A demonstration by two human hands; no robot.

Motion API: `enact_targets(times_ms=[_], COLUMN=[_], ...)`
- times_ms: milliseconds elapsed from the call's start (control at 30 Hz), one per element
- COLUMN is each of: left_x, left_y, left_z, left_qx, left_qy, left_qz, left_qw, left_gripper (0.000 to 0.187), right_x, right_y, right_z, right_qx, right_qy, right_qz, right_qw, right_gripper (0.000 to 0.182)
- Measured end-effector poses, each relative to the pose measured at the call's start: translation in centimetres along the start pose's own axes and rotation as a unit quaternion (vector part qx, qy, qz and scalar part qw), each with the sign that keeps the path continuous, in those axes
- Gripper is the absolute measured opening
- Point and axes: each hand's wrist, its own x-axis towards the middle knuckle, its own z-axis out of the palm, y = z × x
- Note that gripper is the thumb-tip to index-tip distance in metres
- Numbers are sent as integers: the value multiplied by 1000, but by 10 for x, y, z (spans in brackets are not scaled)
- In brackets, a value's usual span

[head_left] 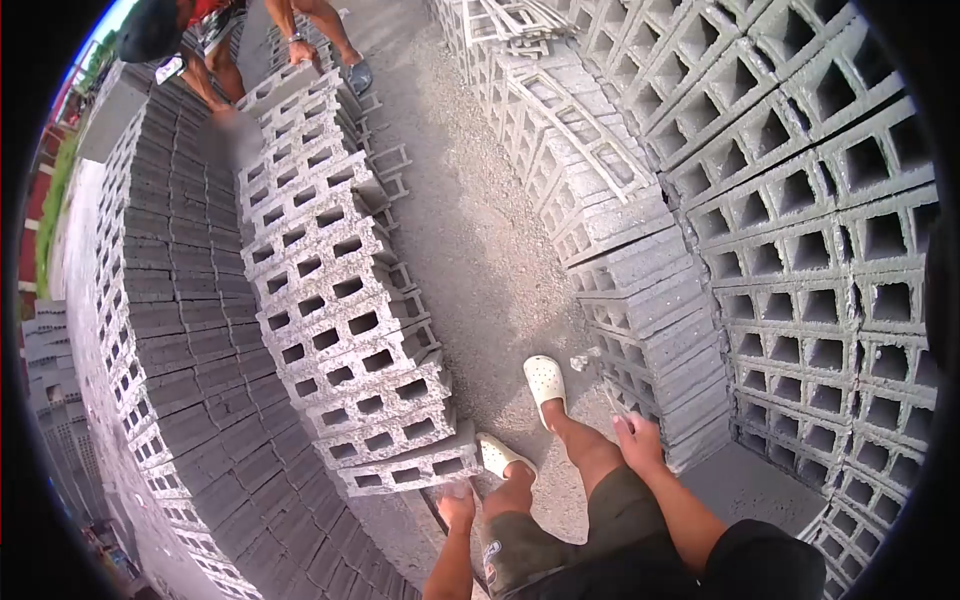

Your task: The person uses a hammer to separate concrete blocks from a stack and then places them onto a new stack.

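My left hand (457, 507) is closed at the near end of a row of grey hollow concrete blocks, close against the lower edge of the nearest block (415, 472). What its fingers hold, if anything, is hidden. To the right of my knees, my right hand (637, 442) hangs with its fingers loosely apart and nothing visible in it. Its nearest blocks are the low stack (685, 350) on the right. The row beside my left hand runs away from me, its block holes facing up.
Another person (207, 50) bends over the far end of the row, hands at the blocks. Tall hollow-block stacks (790, 220) stand on the right, and a long block wall (190, 300) on the left. Block pieces (395, 170) lie along the gravel path (490, 240).
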Motion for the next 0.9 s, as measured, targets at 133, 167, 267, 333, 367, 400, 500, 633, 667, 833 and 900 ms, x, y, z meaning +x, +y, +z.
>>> enact_targets(times_ms=[133,167,267,333,367,400,500,633,667,833,900], left_x=[-26,-28,-29,9,45,66,88,72,65,8,-30], left_y=[-43,-54,-53,-22,7,34,111,139,123,17,37], left_z=[-19,-20,-33,-68,-102,-138,-223,-208,-180,-97,-127], left_qx=[65,96,144,130,129,131,133,183,199,192,-218], left_qy=[-93,-140,-222,-187,-174,-167,-165,-205,-208,-145,-99], left_qz=[-27,-1,64,132,178,210,292,314,301,261,63], left_qw=[993,985,962,965,960,954,933,909,909,935,969], left_gripper=[49,50,51,51,50,50,50,49,49,41,35], right_x=[10,5,-14,-28,-35,-42,-43,-33,-23,-4,7], right_y=[56,71,122,132,147,163,196,173,165,66,45], right_z=[-74,-88,-106,-106,-102,-99,-85,-87,-94,-116,-121], right_qx=[-120,-161,-149,-110,-136,-163,-173,-204,-209,-141,-105], right_qy=[78,90,124,136,154,169,114,68,-6,17,37], right_qz=[-32,-27,54,72,72,76,141,131,129,161,107], right_qw=[989,983,980,982,976,969,968,968,969,977,988], right_gripper=[34,33,34,36,33,30,29,31,34,43,45])
